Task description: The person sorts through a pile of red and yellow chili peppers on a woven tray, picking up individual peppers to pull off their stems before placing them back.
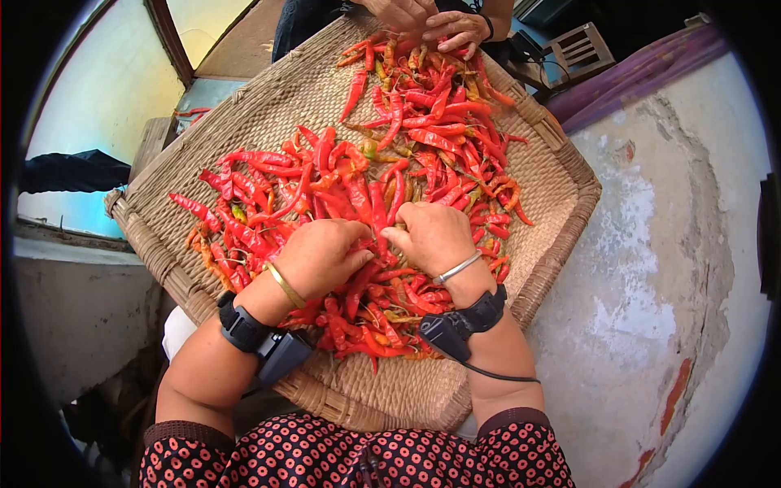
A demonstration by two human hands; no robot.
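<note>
1. The red peppers (358, 195) lie directly under and between the two hands, and spread beyond the grip, mostly away from the wearer and to both sides; some lie nearer the wearer, between the wrists.
2. The left hand (321, 254) is curled, thumb and forefinger drawn close together at the peppers. The right hand (434, 236) is bent likewise, just beside it, fingertips turned inward. Whether either pinches a pepper, I cannot tell.
3. A few yellow-brown peppers (399, 316) are mixed in, some just on the wearer's side of the grip, others beyond it.
4. All these lie in a woven tray (533, 236) with a raised, bound rim. The grip is over its middle; bare weave shows to the right and at the near edge.
5. Over the far edge, well apart from the grip, another person's hands (455, 31) reach onto the heap.
6. Behind the grip, a gold-coloured bangle (285, 285) circles the left wrist and a silver-coloured bangle (457, 267) the right. Black straps with boxy devices (443, 335) sit farther up both forearms; a cable (500, 376) crosses the right.
7. Right of the tray stands a worn wall (634, 276), with purple cloth (643, 77) beyond.
</note>
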